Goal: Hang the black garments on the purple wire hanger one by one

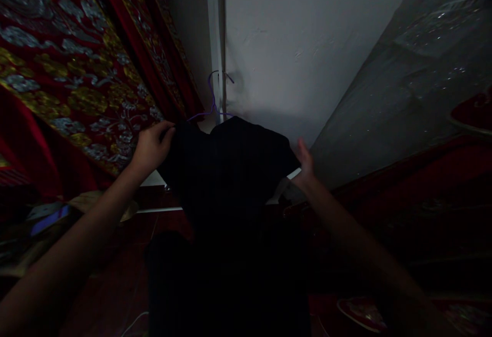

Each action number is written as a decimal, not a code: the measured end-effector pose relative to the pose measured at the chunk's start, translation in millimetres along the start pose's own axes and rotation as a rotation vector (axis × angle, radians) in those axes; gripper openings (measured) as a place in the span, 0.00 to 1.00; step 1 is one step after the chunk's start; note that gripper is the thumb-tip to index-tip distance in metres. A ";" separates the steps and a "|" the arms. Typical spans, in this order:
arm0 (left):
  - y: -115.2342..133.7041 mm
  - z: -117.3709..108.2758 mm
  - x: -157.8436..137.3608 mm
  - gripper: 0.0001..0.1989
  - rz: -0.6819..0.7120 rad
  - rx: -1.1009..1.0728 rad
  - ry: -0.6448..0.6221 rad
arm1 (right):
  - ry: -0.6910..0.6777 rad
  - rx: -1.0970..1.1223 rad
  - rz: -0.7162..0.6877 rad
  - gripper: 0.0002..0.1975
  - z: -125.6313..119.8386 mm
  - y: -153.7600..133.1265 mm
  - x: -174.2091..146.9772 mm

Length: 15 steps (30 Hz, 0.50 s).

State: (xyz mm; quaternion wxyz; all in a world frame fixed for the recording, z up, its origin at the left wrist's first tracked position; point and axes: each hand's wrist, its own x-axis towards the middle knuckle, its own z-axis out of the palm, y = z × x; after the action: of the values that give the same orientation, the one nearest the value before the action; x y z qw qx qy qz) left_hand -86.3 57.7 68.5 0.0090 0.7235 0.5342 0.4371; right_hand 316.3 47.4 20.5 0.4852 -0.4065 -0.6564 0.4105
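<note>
A very dark short-sleeved shirt (pixel 230 168) hangs in front of me on a purple hanger (pixel 212 96), its hook at the edge of a pale upright frame. At the shirt's left shoulder, my left hand (pixel 152 145) is closed in a pinch on the cloth. My right hand (pixel 305 165) is beside the right sleeve, with fingers stretched upward and apart; part of it lies behind the sleeve's edge. A small white strip (pixel 294 173) shows at that sleeve opening. The lower part of the shirt merges into darkness.
Red cloth with gold and silver embroidery (pixel 88 96) hangs at the left. Behind the shirt is a pale wall (pixel 292 45). Shiny clear plastic sheeting (pixel 415 81) covers something at the right. A lit phone-like screen (pixel 49 220) lies low left, above a reddish tiled floor (pixel 115 275).
</note>
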 end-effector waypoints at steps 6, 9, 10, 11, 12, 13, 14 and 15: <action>3.1 7.2 6.1 0.19 -0.020 -0.134 -0.058 | 0.149 0.142 0.064 0.27 -17.9 -34.2 8.1; 8.9 9.6 15.1 0.24 -0.073 -0.314 -0.158 | 0.260 0.091 -0.034 0.30 -10.4 -57.2 21.6; 12.4 10.5 18.4 0.25 -0.085 -0.354 -0.187 | 0.276 0.068 -0.049 0.31 -5.4 -63.0 25.5; 15.9 12.0 21.6 0.25 -0.088 -0.373 -0.209 | 0.277 0.050 -0.058 0.32 0.6 -67.8 28.3; 18.9 14.0 24.7 0.25 -0.086 -0.374 -0.223 | 0.268 0.041 -0.069 0.32 7.3 -71.9 29.6; 20.8 16.6 27.6 0.24 -0.083 -0.361 -0.227 | 0.247 0.042 -0.081 0.32 14.4 -75.6 29.5; 21.3 19.5 30.1 0.22 -0.084 -0.343 -0.224 | 0.210 0.047 -0.093 0.32 21.4 -79.0 27.7; 20.6 22.7 31.9 0.21 -0.091 -0.323 -0.218 | 0.152 0.051 -0.107 0.32 27.6 -82.5 24.6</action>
State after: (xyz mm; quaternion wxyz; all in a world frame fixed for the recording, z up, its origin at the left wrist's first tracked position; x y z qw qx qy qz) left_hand -54.5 84.1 84.2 0.2027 0.7308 0.4851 0.4354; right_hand 273.4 38.9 99.7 0.5651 -0.3884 -0.6276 0.3687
